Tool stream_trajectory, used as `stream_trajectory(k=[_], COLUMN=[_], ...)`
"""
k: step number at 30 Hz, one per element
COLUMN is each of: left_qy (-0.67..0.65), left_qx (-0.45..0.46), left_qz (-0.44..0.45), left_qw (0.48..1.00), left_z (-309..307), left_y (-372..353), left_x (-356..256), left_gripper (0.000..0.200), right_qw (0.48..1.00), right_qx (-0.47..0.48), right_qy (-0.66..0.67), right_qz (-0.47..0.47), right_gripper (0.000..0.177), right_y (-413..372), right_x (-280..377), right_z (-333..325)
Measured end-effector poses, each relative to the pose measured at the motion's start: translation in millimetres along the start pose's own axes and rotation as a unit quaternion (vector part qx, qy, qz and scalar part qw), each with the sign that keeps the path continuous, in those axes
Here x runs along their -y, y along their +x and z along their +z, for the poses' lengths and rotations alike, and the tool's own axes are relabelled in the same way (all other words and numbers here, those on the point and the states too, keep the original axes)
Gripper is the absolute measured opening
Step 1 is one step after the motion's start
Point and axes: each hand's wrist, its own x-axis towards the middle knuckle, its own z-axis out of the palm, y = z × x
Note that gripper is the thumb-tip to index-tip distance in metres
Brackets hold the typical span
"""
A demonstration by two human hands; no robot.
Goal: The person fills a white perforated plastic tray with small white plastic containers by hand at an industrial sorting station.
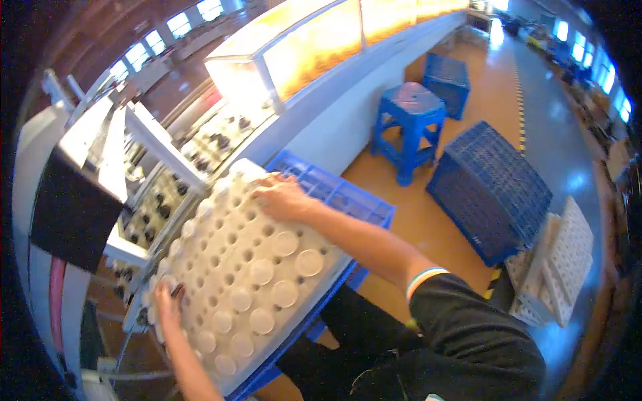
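A pale tray with rows of holes lies tilted in front of me on a blue plastic crate. Round whitish disc-topped pieces sit in several of its holes, mostly along the near side and the far edge. My left hand is at the tray's left edge, fingers curled around a small dark thing too small to name. Over the far right corner, my right hand has its fingers bent and drawn together beside white round pieces; anything in them is hidden.
Left of the tray stands a machine frame with dark-topped pieces inside. A brightly lit enclosed line runs away ahead. At right are a blue stool, blue crates and stacked pale perforated trays.
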Motion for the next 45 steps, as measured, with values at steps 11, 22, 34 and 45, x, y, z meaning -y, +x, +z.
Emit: stream_trajectory(k=[11, 22, 34, 45], left_qy=[0.492, 0.565, 0.473, 0.486], left_qx=[-0.074, 0.004, -0.01, 0.043], left_qz=[0.302, 0.229, 0.135, 0.26], left_qw=[0.813, 0.793, 0.871, 0.833], left_z=[64.2, 67.6, 77.1, 137.9], left_y=[-73.1, -88.1, -102.6, -97.2], left_x=[-20.6, -6.1, -27.3, -53.8], left_gripper=[0.053, 0.035, 0.039, 0.06], right_qw=[0.999, 0.993, 0.996, 0.996], right_qx=[0.033, -0.038, 0.046, 0.055], right_qy=[-0.004, -0.069, -0.076, -0.067], right_qz=[0.001, -0.092, 0.02, 0.033], right_gripper=[0.042, 0.033, 0.042, 0.042], right_y=[-0.5, 11.6, -1.1, 1.3], right_x=[4.8, -18.4, 9.7, 9.0], right_z=[-6.5, 22.6, -12.0, -10.0])
